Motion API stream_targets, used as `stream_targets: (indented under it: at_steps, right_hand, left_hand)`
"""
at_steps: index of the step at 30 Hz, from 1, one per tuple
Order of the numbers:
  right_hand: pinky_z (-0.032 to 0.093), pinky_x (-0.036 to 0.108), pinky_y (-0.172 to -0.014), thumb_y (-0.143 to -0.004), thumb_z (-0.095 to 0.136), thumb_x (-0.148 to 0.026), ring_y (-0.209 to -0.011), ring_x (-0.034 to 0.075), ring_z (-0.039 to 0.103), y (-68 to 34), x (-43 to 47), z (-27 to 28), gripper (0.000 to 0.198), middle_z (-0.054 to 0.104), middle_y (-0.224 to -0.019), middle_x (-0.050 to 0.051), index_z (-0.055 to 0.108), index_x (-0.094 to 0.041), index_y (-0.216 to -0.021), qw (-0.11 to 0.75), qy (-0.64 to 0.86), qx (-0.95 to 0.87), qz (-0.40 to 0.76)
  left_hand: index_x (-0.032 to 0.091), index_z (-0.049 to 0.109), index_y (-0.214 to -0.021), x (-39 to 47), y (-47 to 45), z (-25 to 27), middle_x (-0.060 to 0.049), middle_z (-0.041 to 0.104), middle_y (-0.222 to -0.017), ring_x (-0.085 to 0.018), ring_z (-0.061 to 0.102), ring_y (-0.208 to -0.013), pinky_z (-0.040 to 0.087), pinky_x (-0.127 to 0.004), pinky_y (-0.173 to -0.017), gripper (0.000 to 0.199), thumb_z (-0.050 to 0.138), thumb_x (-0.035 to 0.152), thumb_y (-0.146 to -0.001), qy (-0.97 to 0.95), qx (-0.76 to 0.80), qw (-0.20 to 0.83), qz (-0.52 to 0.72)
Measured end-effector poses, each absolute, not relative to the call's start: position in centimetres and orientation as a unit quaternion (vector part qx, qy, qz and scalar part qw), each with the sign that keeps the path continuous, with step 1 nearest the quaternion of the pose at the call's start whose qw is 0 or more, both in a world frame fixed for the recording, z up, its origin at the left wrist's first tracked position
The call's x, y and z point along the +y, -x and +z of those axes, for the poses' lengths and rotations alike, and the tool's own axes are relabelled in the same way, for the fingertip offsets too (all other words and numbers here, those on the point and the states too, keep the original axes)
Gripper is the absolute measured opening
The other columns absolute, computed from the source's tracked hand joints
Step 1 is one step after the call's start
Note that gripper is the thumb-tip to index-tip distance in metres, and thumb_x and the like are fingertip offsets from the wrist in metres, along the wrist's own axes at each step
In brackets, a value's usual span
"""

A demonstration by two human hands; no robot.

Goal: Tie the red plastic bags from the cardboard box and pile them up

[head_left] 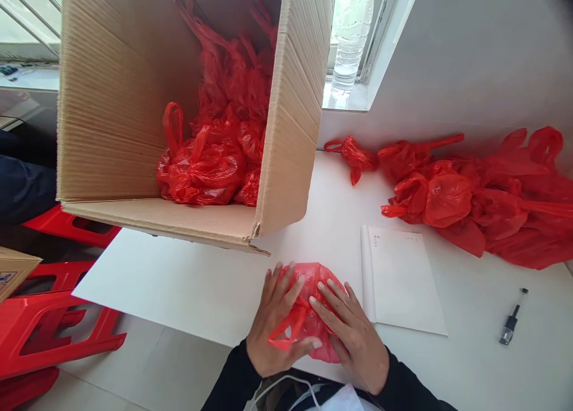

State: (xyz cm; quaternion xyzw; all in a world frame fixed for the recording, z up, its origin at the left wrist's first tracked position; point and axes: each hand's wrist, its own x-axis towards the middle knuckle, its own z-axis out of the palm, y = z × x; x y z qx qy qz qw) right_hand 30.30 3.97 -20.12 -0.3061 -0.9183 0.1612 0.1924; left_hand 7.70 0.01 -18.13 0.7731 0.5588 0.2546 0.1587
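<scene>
A red plastic bag (pixel 308 318) lies at the table's front edge, with a loop handle on its near left side. My left hand (pixel 274 321) rests against the left of the bag, its fingers stretched out and spread. On the right, my right hand (pixel 356 333) lies over the bag with fingers extended. Neither hand is wrapped round it. What the bag contains cannot be made out. Beyond my hands, a large open cardboard box (pixel 295 100) on its side holds several red bags (pixel 210 154).
More red bags (pixel 474 202) lie in a heap along the wall at the right. A notebook (pixel 405 279) and a pen (pixel 513 318) are on the white table (pixel 179 273). A water bottle (pixel 351 40) stands on the windowsill. Red stools (pixel 54 327) occupy the floor at left.
</scene>
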Motion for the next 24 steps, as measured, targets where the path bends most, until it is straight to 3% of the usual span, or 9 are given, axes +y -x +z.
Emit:
stream_targets:
  at_steps: [3,5,11,17,24]
  right_hand:
    - [0.033,0.065,-0.114,-0.095,0.043,-0.009,-0.149,0.031,0.025,-30.7,4.6,-20.2,0.061,0.034,-0.16,0.011,0.033,-0.025,-0.153,0.2,0.306,-0.921,0.136]
    - [0.033,0.067,-0.113,-0.094,0.042,-0.006,-0.15,0.032,0.023,-30.7,4.4,-20.3,0.063,0.031,-0.161,0.011,0.034,-0.027,-0.153,0.201,0.337,-0.912,0.117]
    - [0.033,0.063,-0.115,-0.092,0.042,-0.006,-0.15,0.033,0.023,-29.7,2.4,-21.5,0.063,0.028,-0.162,0.012,0.035,-0.024,-0.152,0.223,0.389,-0.886,0.117]
    - [0.034,0.061,-0.114,-0.092,0.039,-0.008,-0.149,0.033,0.026,-29.7,2.5,-23.8,0.065,0.023,-0.164,0.012,0.029,-0.023,-0.155,0.241,0.369,-0.891,0.108]
    - [0.036,0.054,-0.115,-0.094,0.035,-0.015,-0.145,0.029,0.036,-30.5,3.8,-26.6,0.063,0.039,-0.157,0.009,0.026,-0.022,-0.156,0.265,0.299,-0.909,0.118]
  left_hand:
    - [0.025,0.027,-0.155,1.6,-8.4,-18.5,-0.009,0.033,-0.161,-0.034,0.018,-0.152,0.019,-0.061,-0.12,0.065,0.052,0.036,-0.096,-0.822,0.515,0.109,0.216]
    - [0.025,0.028,-0.155,1.8,-9.1,-19.4,-0.007,0.04,-0.157,-0.028,0.024,-0.15,0.023,-0.054,-0.121,0.059,0.045,0.025,-0.098,-0.826,0.521,0.087,0.199]
    - [0.017,0.018,-0.157,-0.2,-11.2,-22.7,-0.013,0.038,-0.158,-0.028,0.024,-0.15,0.024,-0.056,-0.119,0.062,0.041,0.015,-0.099,-0.773,0.598,0.057,0.203]
    - [0.019,0.015,-0.158,-0.8,-12.0,-22.6,-0.008,0.029,-0.162,-0.026,0.021,-0.151,0.021,-0.055,-0.122,0.065,0.041,0.014,-0.099,-0.757,0.628,0.061,0.17]
    - [0.025,0.023,-0.156,-1.2,-11.6,-21.2,0.0,0.037,-0.159,-0.023,0.03,-0.149,0.029,-0.052,-0.122,0.063,0.044,0.018,-0.098,-0.748,0.635,0.051,0.187]
